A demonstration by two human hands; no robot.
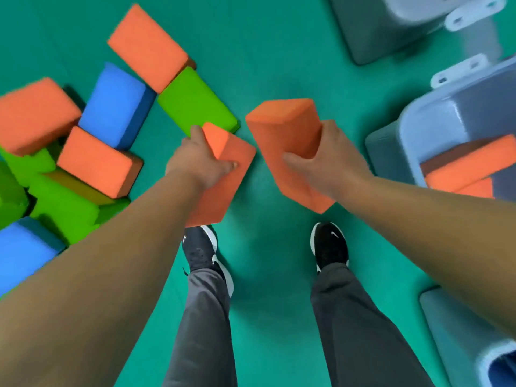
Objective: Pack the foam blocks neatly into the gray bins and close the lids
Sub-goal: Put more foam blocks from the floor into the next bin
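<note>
We stood on the green floor, our black shoes set apart. Above them our left grip curled round one orange block, thumb across its top face. Our right grip clasped a second orange block, held tilted; the two blocks were near but apart. Farther left, a loose pile of orange, green and blue blocks lay on the floor. To the right, an open gray bin held stacked orange blocks.

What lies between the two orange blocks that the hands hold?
Only bare green floor shows, in the head view, between the left orange block, in the left hand, and the right orange block, in the right hand.
</note>
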